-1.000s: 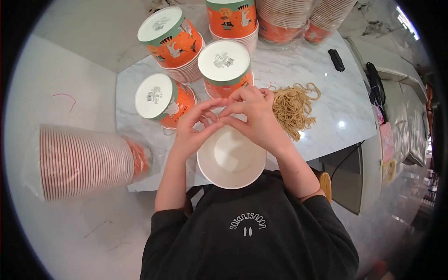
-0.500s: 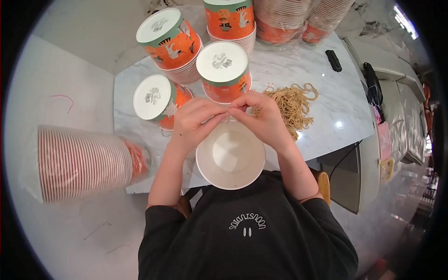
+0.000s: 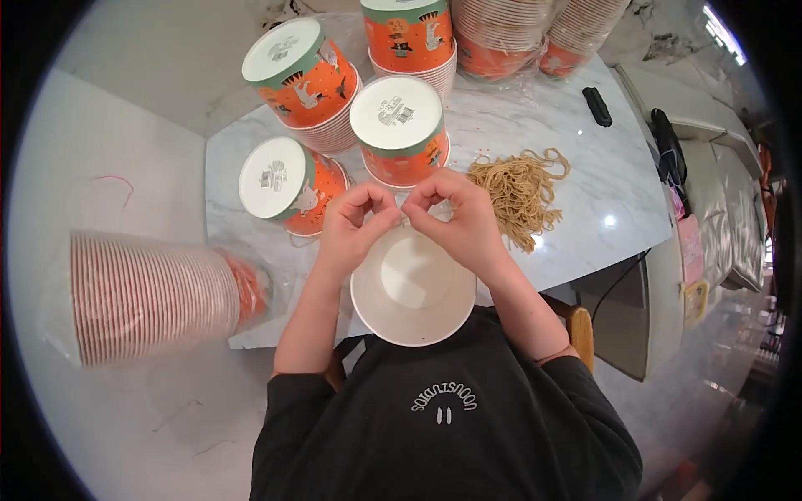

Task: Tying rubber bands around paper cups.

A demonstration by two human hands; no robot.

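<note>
A white paper bucket [image 3: 413, 309] rests against my front at the table's near edge, its open mouth facing up. Over its far rim, both hands work close together. Thumb and forefinger of my left hand [image 3: 359, 227] are pinched in a ring. My right hand [image 3: 455, 219] makes the same pinch just beside it, fingertips nearly touching. Whatever thin thing sits between the fingertips is too small to make out. Just right of my right hand lies a heap of tan cords [image 3: 526, 196].
Upturned orange-and-green paper buckets [image 3: 401, 159] stand beyond my hands, some stacked. Bagged bucket stacks are at the back [image 3: 501, 58] and at the left [image 3: 154, 296]. A small black object [image 3: 596, 107] lies at the far right of the marble table [image 3: 606, 184]. A wooden chair [image 3: 576, 334] shows beside me.
Both hands have turned and their fingers have curled into rounder pinches. My left hand has come slightly nearer to me. The bucket has barely moved.
</note>
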